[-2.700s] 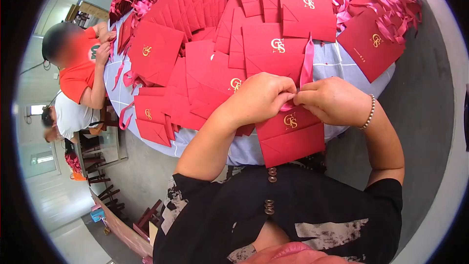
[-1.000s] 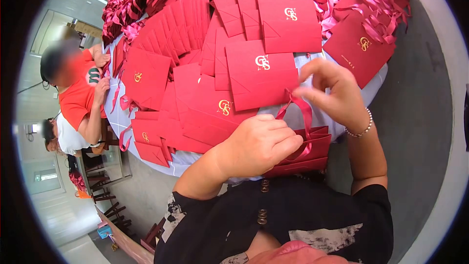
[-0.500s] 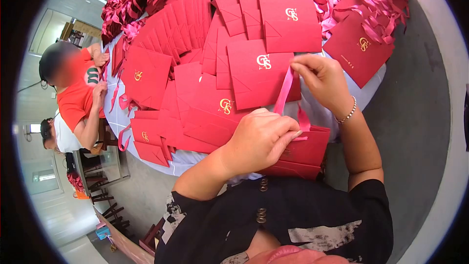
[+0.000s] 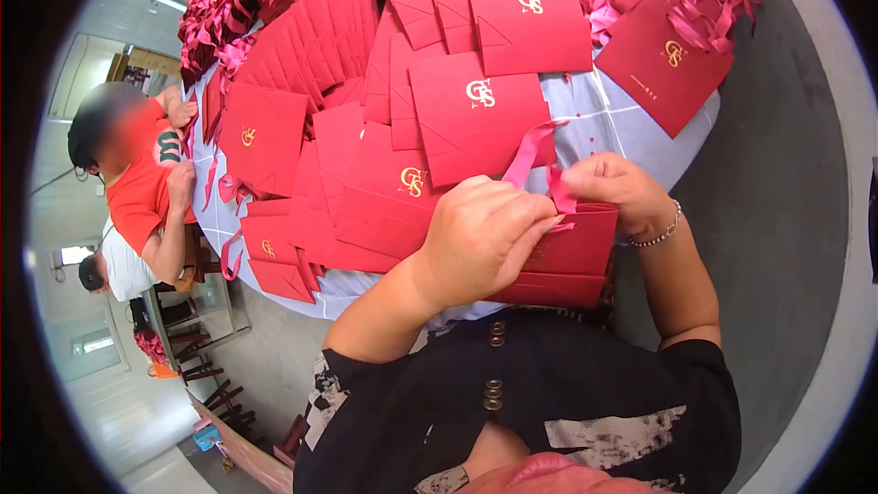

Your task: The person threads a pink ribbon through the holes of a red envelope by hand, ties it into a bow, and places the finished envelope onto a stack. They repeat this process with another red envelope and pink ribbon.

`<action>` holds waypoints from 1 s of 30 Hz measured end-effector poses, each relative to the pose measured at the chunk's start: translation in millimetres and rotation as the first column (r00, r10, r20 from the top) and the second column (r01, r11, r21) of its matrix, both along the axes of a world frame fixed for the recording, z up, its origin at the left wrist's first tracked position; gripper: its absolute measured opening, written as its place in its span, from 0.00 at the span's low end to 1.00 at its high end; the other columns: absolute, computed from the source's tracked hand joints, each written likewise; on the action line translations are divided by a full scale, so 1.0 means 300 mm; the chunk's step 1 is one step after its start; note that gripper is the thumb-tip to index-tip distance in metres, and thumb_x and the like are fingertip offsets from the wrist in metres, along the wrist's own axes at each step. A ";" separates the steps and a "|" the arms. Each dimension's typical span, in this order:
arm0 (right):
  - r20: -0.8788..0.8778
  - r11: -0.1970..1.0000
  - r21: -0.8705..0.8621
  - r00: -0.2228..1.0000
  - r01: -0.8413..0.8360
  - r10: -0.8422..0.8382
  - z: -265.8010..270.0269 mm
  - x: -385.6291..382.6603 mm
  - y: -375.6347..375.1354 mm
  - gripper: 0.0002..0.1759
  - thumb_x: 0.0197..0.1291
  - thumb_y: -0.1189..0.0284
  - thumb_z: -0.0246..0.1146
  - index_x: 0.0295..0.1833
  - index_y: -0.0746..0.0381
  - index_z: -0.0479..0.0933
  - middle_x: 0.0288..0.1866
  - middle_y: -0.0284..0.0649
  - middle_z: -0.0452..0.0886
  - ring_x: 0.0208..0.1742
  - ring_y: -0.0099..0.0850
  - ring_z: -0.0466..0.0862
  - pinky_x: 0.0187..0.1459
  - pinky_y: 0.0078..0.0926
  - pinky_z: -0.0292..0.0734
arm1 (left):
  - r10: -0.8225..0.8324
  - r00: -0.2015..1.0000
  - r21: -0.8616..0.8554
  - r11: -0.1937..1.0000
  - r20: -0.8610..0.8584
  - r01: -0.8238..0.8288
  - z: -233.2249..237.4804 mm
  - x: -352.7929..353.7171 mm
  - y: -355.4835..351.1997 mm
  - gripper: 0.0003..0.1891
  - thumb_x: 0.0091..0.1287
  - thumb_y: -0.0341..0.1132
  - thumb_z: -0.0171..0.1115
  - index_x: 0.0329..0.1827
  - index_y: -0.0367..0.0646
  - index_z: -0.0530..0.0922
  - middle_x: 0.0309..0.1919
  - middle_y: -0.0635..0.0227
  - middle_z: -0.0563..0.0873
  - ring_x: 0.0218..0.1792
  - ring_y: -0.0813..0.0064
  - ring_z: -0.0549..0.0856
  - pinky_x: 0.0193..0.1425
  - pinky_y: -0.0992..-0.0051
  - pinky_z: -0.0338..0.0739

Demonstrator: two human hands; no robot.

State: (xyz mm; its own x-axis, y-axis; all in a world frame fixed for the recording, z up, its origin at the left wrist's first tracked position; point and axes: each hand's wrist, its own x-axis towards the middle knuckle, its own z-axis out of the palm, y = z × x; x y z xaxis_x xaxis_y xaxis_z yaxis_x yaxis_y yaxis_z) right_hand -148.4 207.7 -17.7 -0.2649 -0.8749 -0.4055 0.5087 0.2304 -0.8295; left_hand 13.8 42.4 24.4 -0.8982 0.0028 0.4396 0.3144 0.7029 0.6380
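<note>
A red paper gift bag (image 4: 574, 256) lies close to my body at the table's near edge, partly hidden by my left hand. My left hand (image 4: 487, 240) is closed in a pinch on a pink ribbon (image 4: 528, 154) above the bag. One length of the ribbon arcs up beyond my fingers toward the stacked bags. With the fingers closed, my right hand (image 4: 624, 188) grips another part of the ribbon, just right of my left hand. The exact crossing of the ribbon between the fingers is hidden.
Flat red gift bags (image 4: 480, 119) with gold and white logos overlap across the cloth-covered table (image 4: 585, 119). Bags with tangled pink ribbons (image 4: 700, 0) pile up at the far right. A person in an orange shirt (image 4: 146, 178) works at the left, with another person behind.
My right hand has come down toward my left hand, and the raised ribbon has slackened into a curve. My left hand keeps its pinch. The camera view has shifted slightly.
</note>
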 end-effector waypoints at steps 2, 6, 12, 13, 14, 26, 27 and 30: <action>0.041 0.988 -0.154 0.999 0.012 -0.006 -0.040 0.015 -0.008 0.13 0.72 0.68 0.67 0.37 0.67 0.86 0.33 0.33 0.87 0.34 0.18 0.81 0.39 0.19 0.75 | -0.009 0.999 0.005 1.000 0.041 0.008 -0.006 0.002 0.001 0.04 0.63 0.25 0.70 0.39 0.40 0.84 0.28 0.62 0.85 0.27 0.63 0.84 0.33 0.68 0.74; -0.298 0.965 -0.164 0.922 0.206 -0.247 -0.032 0.019 -0.025 0.11 0.71 0.70 0.67 0.36 0.65 0.86 0.30 0.28 0.85 0.31 0.14 0.78 0.34 0.16 0.72 | 0.072 0.963 0.229 0.964 0.260 -0.134 -0.015 -0.004 -0.021 0.03 0.70 0.27 0.65 0.42 0.36 0.83 0.28 0.57 0.85 0.29 0.68 0.86 0.37 0.74 0.79; -0.362 0.777 -0.301 0.687 0.553 -0.630 -0.068 0.061 -0.076 0.12 0.74 0.70 0.65 0.39 0.66 0.86 0.30 0.23 0.81 0.32 0.11 0.73 0.32 0.16 0.67 | 0.052 0.897 0.339 0.915 0.439 -0.219 -0.013 -0.014 -0.052 0.05 0.74 0.28 0.62 0.43 0.34 0.83 0.26 0.65 0.84 0.29 0.83 0.81 0.36 0.78 0.76; -0.362 0.777 -0.301 0.688 0.552 -0.629 -0.065 0.063 -0.081 0.12 0.74 0.70 0.65 0.39 0.66 0.86 0.30 0.23 0.81 0.32 0.11 0.73 0.32 0.16 0.67 | 0.053 0.897 0.339 0.915 0.439 -0.220 -0.016 -0.015 -0.053 0.05 0.74 0.28 0.62 0.43 0.34 0.83 0.26 0.65 0.84 0.29 0.83 0.81 0.36 0.78 0.76; -0.369 0.777 -0.303 0.684 0.552 -0.629 -0.060 0.061 -0.086 0.11 0.74 0.70 0.65 0.40 0.66 0.86 0.29 0.23 0.80 0.32 0.11 0.72 0.32 0.16 0.67 | 0.059 0.905 0.336 0.917 0.422 -0.217 -0.021 -0.015 -0.053 0.05 0.74 0.28 0.62 0.43 0.34 0.83 0.26 0.65 0.84 0.30 0.84 0.80 0.36 0.78 0.75; -0.380 0.623 -0.374 0.499 0.687 -0.779 -0.093 0.000 -0.088 0.14 0.77 0.67 0.62 0.39 0.66 0.83 0.26 0.29 0.82 0.26 0.15 0.80 0.30 0.14 0.73 | 0.074 0.923 0.314 0.928 0.376 -0.202 -0.023 -0.013 -0.052 0.06 0.74 0.28 0.62 0.40 0.34 0.82 0.25 0.67 0.83 0.30 0.85 0.79 0.35 0.78 0.75; -0.433 0.617 -0.384 0.456 0.687 -0.777 -0.069 -0.014 -0.083 0.15 0.78 0.67 0.60 0.40 0.66 0.81 0.30 0.33 0.85 0.27 0.18 0.83 0.32 0.15 0.78 | 0.053 0.941 0.321 0.932 0.334 -0.166 -0.030 -0.011 -0.044 0.06 0.75 0.28 0.62 0.40 0.34 0.81 0.25 0.67 0.83 0.29 0.85 0.78 0.35 0.78 0.74; -0.468 0.733 -0.323 0.572 0.598 -0.673 -0.114 -0.068 -0.042 0.13 0.76 0.67 0.63 0.49 0.67 0.81 0.37 0.35 0.87 0.29 0.18 0.83 0.32 0.14 0.77 | 0.093 0.935 0.314 0.927 0.342 -0.207 -0.039 -0.015 -0.039 0.06 0.75 0.29 0.62 0.40 0.34 0.81 0.24 0.68 0.82 0.28 0.86 0.76 0.34 0.78 0.73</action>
